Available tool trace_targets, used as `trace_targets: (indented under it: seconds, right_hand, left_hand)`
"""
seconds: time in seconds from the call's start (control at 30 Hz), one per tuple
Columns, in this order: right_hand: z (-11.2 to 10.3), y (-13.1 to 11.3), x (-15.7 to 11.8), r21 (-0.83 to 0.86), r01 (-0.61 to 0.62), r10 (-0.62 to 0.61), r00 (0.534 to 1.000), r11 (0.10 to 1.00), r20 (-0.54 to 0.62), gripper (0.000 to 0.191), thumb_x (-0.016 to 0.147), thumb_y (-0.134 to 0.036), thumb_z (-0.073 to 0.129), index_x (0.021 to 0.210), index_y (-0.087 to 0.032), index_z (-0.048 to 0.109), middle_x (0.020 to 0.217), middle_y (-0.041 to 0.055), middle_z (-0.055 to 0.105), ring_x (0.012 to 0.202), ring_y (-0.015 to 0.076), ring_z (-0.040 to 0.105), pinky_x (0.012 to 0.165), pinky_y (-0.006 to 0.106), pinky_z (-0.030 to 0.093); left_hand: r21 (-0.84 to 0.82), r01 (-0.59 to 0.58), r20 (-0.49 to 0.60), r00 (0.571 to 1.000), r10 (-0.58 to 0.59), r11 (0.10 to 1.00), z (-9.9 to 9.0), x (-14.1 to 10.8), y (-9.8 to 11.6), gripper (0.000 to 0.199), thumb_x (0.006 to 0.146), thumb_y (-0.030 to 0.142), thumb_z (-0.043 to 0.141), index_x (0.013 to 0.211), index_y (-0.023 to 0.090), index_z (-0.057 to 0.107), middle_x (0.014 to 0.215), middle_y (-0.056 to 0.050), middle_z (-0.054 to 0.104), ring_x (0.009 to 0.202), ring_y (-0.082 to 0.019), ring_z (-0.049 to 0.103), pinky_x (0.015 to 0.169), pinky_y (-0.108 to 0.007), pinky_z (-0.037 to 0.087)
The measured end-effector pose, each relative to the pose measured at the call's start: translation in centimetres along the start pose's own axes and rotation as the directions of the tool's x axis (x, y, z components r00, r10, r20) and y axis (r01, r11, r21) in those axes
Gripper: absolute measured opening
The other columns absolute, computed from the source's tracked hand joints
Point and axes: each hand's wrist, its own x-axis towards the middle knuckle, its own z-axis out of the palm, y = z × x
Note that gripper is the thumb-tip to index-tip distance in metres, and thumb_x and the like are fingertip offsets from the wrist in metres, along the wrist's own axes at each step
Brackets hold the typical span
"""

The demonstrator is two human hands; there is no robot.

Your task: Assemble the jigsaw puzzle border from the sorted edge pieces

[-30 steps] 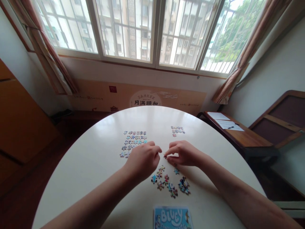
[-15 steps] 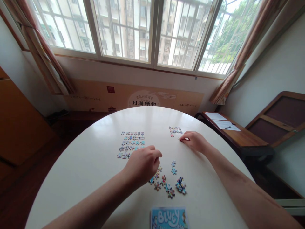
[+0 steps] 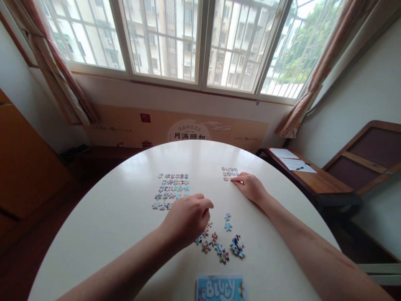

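Rows of puzzle pieces (image 3: pixel 173 182) lie on the left part of the white round table (image 3: pixel 103 209). A smaller group of pieces (image 3: pixel 229 170) is laid in short rows at the back right. My right hand (image 3: pixel 249 187) is beside that group, its fingertips pinched on a small puzzle piece (image 3: pixel 232 180) at the end of the lowest row. My left hand (image 3: pixel 191 215) hovers with curled fingers over the middle; what it holds, if anything, is hidden. Below and right of it lie loose piles (image 3: pixel 237 246) and two bluish pieces (image 3: pixel 228 226).
A blue "Bluey" box (image 3: pixel 222 288) lies at the table's near edge. To the right stands a wooden side table (image 3: pixel 326 179) with papers (image 3: pixel 297 164) and a pen, beside a chair (image 3: pixel 363 154). Barred windows and curtains are behind.
My right hand has moved slightly left, bringing its piece next to the single piece in the lowest row. My left hand has barely moved.
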Motion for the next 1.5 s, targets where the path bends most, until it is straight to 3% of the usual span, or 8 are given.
trace_targets:
  seconds: [0.53,0.73,0.87,0.97,1.13,1.23,1.37,1.5]
  right_hand:
    - [0.1,-0.4,-0.1,0.028,-0.025,0.026,0.999,0.999,-0.038,0.022,0.092,-0.027,0.059,0.099,-0.03,0.08,0.094,0.0021,0.073,0.081,0.0177,0.066,0.073,0.029,0.049]
    - [-0.6,-0.4,0.0,0.095,-0.027,0.036,0.995,0.995,-0.094,0.027,0.094,-0.032,0.055,0.099,-0.022,0.079,0.096,0.0068,0.074,0.086,0.0195,0.066,0.08,0.031,0.051]
    - [-2.5,-1.9,-0.4,0.186,0.062,-0.072,0.996,0.981,0.048,0.022,0.09,-0.035,0.062,0.09,-0.021,0.079,0.083,0.0045,0.072,0.07,0.015,0.062,0.068,0.027,0.05]
    - [-4.1,-4.2,-0.9,0.372,0.13,-0.265,0.902,0.919,0.341,0.015,0.084,-0.031,0.071,0.091,-0.02,0.078,0.077,0.0023,0.07,0.069,0.0132,0.06,0.064,0.024,0.048]
    - [-5.3,-7.6,-1.4,0.408,0.18,-0.384,0.775,0.895,0.501,0.013,0.078,-0.026,0.076,0.091,-0.022,0.078,0.074,-0.0013,0.066,0.067,0.0098,0.058,0.064,0.021,0.045]
    - [-5.4,-7.9,-1.4,0.366,0.181,-0.372,0.739,0.913,0.562,0.013,0.077,-0.02,0.073,0.088,-0.024,0.079,0.075,-0.0022,0.068,0.066,0.0093,0.058,0.063,0.02,0.044]
    - [-5.2,-5.6,-1.1,0.288,0.168,-0.303,0.793,0.943,0.529,0.021,0.077,-0.013,0.066,0.089,-0.024,0.08,0.079,-0.0013,0.072,0.068,0.0111,0.061,0.066,0.022,0.045]
    - [-4.2,-1.6,-0.5,0.196,0.119,-0.182,0.922,0.973,0.341,0.02,0.081,-0.016,0.064,0.085,-0.026,0.08,0.088,0.0003,0.074,0.08,0.0147,0.067,0.075,0.024,0.049]
  left_hand:
    - [0.015,0.025,0.038,0.999,-0.026,1.0,-0.2,0.0,0.3,0.032,0.085,0.012,0.05,0.095,0.024,0.077,0.089,-0.003,0.075,0.073,-0.021,0.068,0.064,-0.032,0.05]
    - [0.014,0.017,0.026,1.0,-0.017,1.0,-0.1,0.0,0.2,0.032,0.085,0.012,0.049,0.096,0.024,0.078,0.089,-0.004,0.075,0.072,-0.02,0.068,0.064,-0.031,0.051]
    - [0.008,0.018,0.027,0.999,-0.019,1.0,0.0,0.0,0.1,0.032,0.085,0.013,0.05,0.096,0.024,0.078,0.089,-0.004,0.075,0.072,-0.02,0.068,0.065,-0.031,0.052]
    - [0.02,0.024,0.042,0.999,-0.025,1.0,0.0,0.0,0.0,0.032,0.084,0.014,0.05,0.095,0.024,0.078,0.088,-0.003,0.075,0.073,-0.02,0.068,0.065,-0.032,0.052]
    - [0.028,0.04,0.067,0.997,-0.041,0.999,0.0,0.0,0.1,0.032,0.086,0.016,0.05,0.096,0.027,0.078,0.089,-0.002,0.075,0.075,-0.022,0.069,0.066,-0.034,0.053]
    - [0.029,0.043,0.076,0.996,-0.045,0.999,0.0,0.0,0.0,0.032,0.086,0.016,0.05,0.096,0.026,0.078,0.09,-0.002,0.075,0.076,-0.022,0.069,0.067,-0.035,0.053]
    - [0.02,0.036,0.073,0.997,-0.037,0.999,0.0,0.0,-0.1,0.032,0.086,0.015,0.05,0.096,0.025,0.078,0.09,-0.002,0.075,0.077,-0.022,0.069,0.068,-0.035,0.054]
    - [0.026,0.049,0.09,0.995,-0.052,0.998,-0.1,0.0,0.1,0.031,0.085,0.014,0.049,0.095,0.024,0.078,0.088,-0.003,0.075,0.077,-0.022,0.07,0.068,-0.035,0.054]
